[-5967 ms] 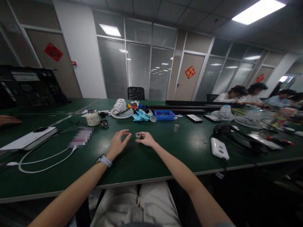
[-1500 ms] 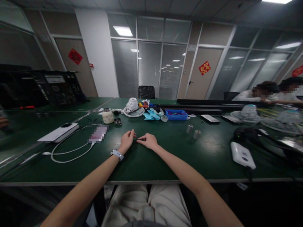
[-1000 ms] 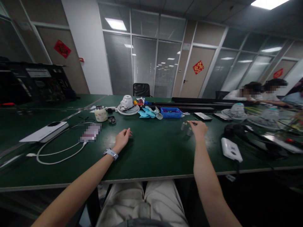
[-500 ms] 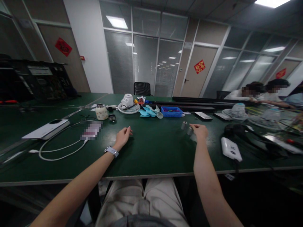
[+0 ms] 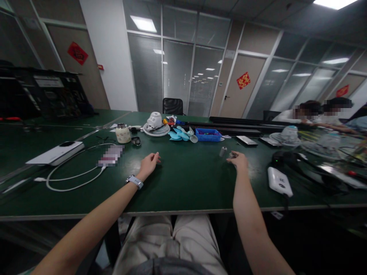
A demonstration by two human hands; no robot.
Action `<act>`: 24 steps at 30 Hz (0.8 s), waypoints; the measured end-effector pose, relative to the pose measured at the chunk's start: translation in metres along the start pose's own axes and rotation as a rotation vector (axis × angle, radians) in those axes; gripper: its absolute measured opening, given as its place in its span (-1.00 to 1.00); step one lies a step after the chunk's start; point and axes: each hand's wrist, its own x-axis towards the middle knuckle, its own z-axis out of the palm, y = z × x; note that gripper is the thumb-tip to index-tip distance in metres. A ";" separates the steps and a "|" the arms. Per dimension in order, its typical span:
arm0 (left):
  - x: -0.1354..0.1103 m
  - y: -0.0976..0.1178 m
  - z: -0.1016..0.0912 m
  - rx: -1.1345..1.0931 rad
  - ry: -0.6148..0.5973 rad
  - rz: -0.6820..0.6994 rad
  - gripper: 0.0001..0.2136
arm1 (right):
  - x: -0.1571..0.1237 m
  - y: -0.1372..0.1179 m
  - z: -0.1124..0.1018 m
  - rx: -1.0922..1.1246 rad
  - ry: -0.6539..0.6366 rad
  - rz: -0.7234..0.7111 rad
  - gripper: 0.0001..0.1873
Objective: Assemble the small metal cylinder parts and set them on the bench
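My right hand [image 5: 238, 160] reaches out over the green table [image 5: 186, 179] and pinches a small grey metal cylinder [image 5: 231, 154] at its fingertips. A second small grey cylinder [image 5: 223, 151] stands upright just left of it. My left hand [image 5: 148, 164], with a watch [image 5: 134, 181] on the wrist, rests on the table. Its fingers are curled loosely together, and I cannot see whether anything is in them.
A white power bank [image 5: 279, 181] lies right of my right hand. To the left are a white cable [image 5: 71, 177], a phone [image 5: 110, 156] and a white box [image 5: 56, 152]. Further back stand a jar [image 5: 122, 134], a white fan [image 5: 155, 125], blue blades [image 5: 180, 135] and a blue tray [image 5: 208, 135]. People sit at the far right.
My right hand left the spot beside my left hand, swung right to the two cylinders and closed on one, lifting it slightly. My left hand stayed put.
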 end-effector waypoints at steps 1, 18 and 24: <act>0.000 0.000 0.000 0.002 -0.001 0.000 -0.54 | 0.001 0.001 0.003 -0.005 0.027 0.013 -0.29; -0.001 -0.005 0.001 0.029 0.009 0.018 -0.59 | -0.010 -0.054 0.049 -0.299 0.355 -0.277 -0.36; -0.003 -0.003 0.002 0.020 0.010 0.032 -0.63 | -0.007 -0.049 0.044 -0.266 0.330 -0.223 -0.41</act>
